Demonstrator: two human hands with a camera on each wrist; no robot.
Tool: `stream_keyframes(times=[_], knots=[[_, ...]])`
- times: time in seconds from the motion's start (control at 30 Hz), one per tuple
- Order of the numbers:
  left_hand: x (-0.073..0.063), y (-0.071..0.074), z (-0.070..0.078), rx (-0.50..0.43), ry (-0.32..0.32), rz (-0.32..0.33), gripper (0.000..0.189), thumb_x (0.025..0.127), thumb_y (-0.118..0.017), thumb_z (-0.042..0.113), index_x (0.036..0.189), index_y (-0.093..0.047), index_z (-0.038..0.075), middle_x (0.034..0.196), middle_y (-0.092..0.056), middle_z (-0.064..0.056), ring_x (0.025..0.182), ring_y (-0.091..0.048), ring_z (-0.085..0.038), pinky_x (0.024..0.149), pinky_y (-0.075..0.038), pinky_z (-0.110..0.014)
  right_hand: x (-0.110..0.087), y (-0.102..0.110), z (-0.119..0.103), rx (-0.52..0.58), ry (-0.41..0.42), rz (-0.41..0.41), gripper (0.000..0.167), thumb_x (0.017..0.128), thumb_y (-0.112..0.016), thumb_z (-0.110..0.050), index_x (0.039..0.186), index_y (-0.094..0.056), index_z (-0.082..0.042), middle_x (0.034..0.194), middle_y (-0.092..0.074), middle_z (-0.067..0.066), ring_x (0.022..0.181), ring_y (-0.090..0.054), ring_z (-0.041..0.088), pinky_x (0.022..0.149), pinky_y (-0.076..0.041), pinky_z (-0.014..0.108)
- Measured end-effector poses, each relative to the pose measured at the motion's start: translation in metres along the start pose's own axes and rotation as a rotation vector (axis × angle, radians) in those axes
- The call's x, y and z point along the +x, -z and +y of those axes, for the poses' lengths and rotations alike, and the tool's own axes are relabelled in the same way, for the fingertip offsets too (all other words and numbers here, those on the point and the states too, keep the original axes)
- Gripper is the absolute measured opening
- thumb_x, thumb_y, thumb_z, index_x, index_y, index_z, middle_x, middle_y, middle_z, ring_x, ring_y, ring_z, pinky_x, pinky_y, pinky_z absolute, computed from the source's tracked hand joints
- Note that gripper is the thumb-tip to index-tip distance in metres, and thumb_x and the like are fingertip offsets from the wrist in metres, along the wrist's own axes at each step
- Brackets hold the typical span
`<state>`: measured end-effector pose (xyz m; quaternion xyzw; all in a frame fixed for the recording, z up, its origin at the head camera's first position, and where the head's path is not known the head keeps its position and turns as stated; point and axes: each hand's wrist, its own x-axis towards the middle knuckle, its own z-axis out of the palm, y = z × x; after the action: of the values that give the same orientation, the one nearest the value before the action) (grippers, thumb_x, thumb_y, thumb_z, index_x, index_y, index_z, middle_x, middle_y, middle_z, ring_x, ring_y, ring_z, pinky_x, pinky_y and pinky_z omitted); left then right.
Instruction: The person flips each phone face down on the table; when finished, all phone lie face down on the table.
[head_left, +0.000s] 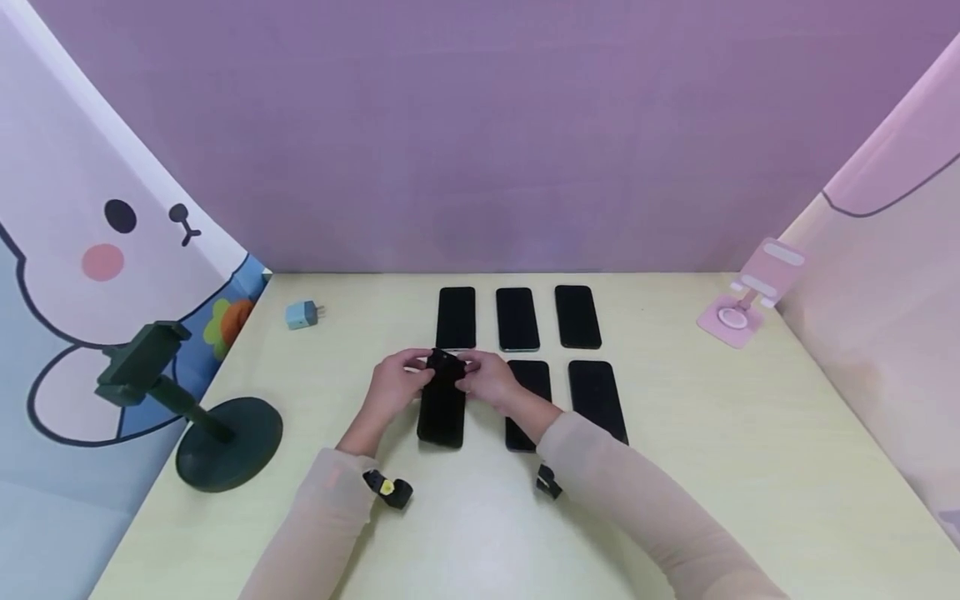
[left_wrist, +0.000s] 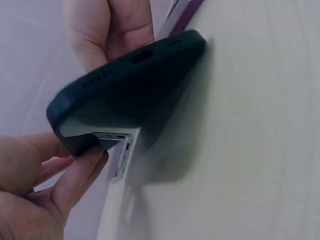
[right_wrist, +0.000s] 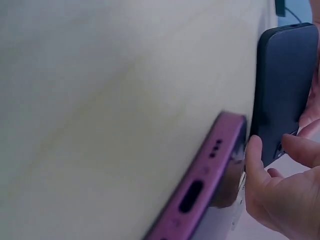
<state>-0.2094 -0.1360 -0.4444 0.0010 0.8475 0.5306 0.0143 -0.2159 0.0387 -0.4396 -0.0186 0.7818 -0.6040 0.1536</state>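
Left hand (head_left: 393, 387) and right hand (head_left: 491, 380) are pinching a black rectangular phone (head_left: 442, 410) over the pale wood-grain desk (head_left: 750, 425) (flat purple wall (head_left: 487, 133) behind).

My left sleeve (head_left: 315, 525) and right sleeve (head_left: 637, 500) match: long, plain, pale pinkish beige, lightly creased, stopping short of my bare left hand (head_left: 392, 387) and bare right hand (head_left: 491, 380). By the left one sits a small, blocky black wrist camera (head_left: 401, 494) with a round yellow spot (head_left: 387, 487); by the right, a second black camera (head_left: 548, 482) shows partly.
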Motion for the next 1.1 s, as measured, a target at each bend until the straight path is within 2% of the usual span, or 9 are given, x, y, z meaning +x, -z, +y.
stream_keyframes(times=[0.13,0.37,0.5,0.73,0.9,1.1], knots=[[0.002,0.000,-0.007,0.047,0.005,0.021,0.035,0.086,-0.070,0.004,0.120,-0.067,0.002,0.094,-0.067,-0.015,0.071,-0.066,-0.024,0.059,-0.055,-0.030,0.003,-0.001,0.002,-0.163,0.005,0.045,0.043,0.081,-0.068,0.011,0.123,-0.063,0.001,0.104,-0.060,0.017,0.080,-0.063,0.023,0.069,-0.056,0.029],[0.004,0.003,-0.014,0.183,-0.039,0.035,0.033,0.085,-0.073,0.009,0.116,-0.068,0.002,0.086,-0.069,-0.011,0.079,-0.063,-0.025,0.070,-0.050,-0.036,0.006,-0.003,0.000,-0.342,0.012,0.068,0.043,0.079,-0.071,0.008,0.120,-0.067,-0.003,0.101,-0.061,0.012,0.088,-0.058,0.023,0.076,-0.051,0.030],[0.005,0.004,-0.018,0.209,-0.054,0.016,0.033,0.083,-0.075,0.009,0.114,-0.069,0.001,0.085,-0.070,-0.012,0.080,-0.064,-0.027,0.071,-0.050,-0.036,0.006,-0.003,0.001,-0.391,0.007,0.065,0.043,0.079,-0.072,0.006,0.120,-0.067,-0.004,0.100,-0.061,0.010,0.089,-0.058,0.023,0.077,-0.050,0.031],[0.010,0.001,-0.024,0.200,-0.059,-0.026,0.036,0.082,-0.076,0.008,0.115,-0.069,0.000,0.091,-0.070,-0.013,0.090,-0.066,-0.029,0.079,-0.052,-0.040,0.006,0.000,0.001,-0.434,-0.002,0.083,0.042,0.079,-0.072,0.005,0.120,-0.068,-0.005,0.099,-0.061,0.008,0.089,-0.057,0.022,0.079,-0.050,0.031],[0.012,0.000,-0.025,0.269,-0.042,-0.055,0.035,0.081,-0.077,0.008,0.115,-0.069,-0.001,0.088,-0.069,-0.009,0.084,-0.065,-0.025,0.077,-0.051,-0.037,0.005,0.001,0.000,-0.464,0.004,0.067,0.042,0.079,-0.071,0.006,0.120,-0.067,-0.003,0.095,-0.059,0.007,0.087,-0.055,0.022,0.077,-0.049,0.031],[0.013,-0.001,-0.020,0.296,-0.073,-0.067,0.034,0.081,-0.077,0.005,0.113,-0.069,-0.002,0.086,-0.068,-0.008,0.083,-0.065,-0.024,0.076,-0.052,-0.037,0.009,0.001,-0.002,-0.543,0.025,0.043,0.042,0.083,-0.068,0.006,0.124,-0.065,-0.001,0.092,-0.057,0.006,0.083,-0.054,0.021,0.071,-0.047,0.029]])
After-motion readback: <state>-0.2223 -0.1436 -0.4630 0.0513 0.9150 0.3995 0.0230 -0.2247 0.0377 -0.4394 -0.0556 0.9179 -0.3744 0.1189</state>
